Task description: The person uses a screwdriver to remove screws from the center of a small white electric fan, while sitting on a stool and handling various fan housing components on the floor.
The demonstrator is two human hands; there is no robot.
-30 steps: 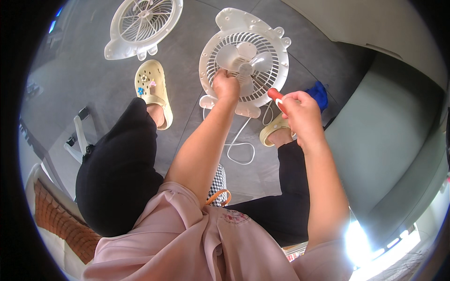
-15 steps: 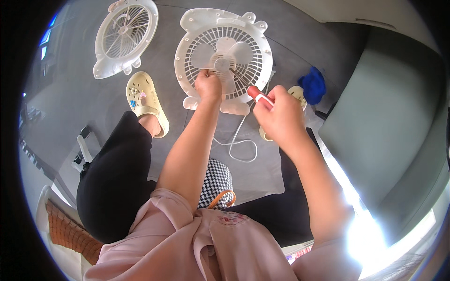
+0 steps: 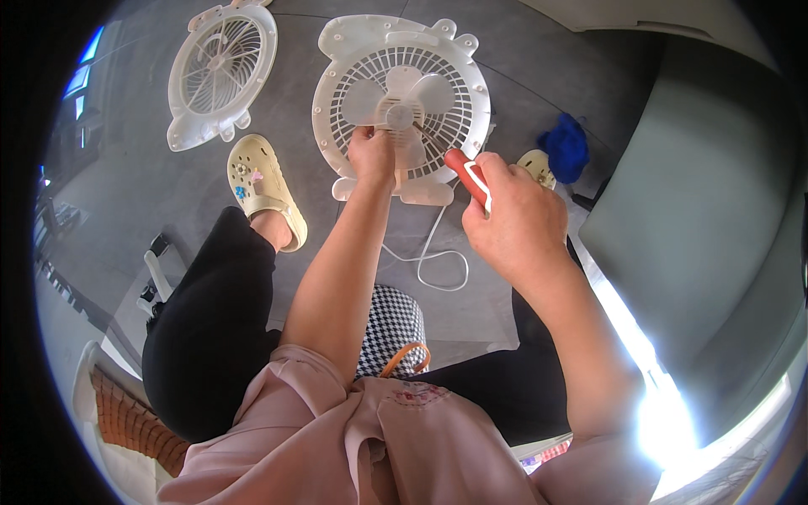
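A white fan housing [image 3: 337,42] with a round grille lies on the grey floor in front of me. Pale translucent fan blades [image 3: 433,94] sit at its centre around a round hub [image 3: 400,116]. My left hand [image 3: 371,154] is closed at the lower left of the hub, its fingertips curled against the blades; what they pinch is hidden. My right hand [image 3: 518,210] grips a screwdriver [image 3: 468,178] with a red and white handle. Its thin shaft slants up and left over the grille, the tip end beside the hub.
A matching white fan grille cover [image 3: 187,126] lies at the far left. White cable [image 3: 465,268] loops below the housing. A blue cloth-like item [image 3: 566,149] rests at the right, near a grey-green panel [image 3: 690,185]. A houndstooth stool [image 3: 391,324] stands between my legs.
The right hand has shifted slightly right and turned, showing more of the screwdriver's handle. My left hand stays by the hub. The view has moved a little.
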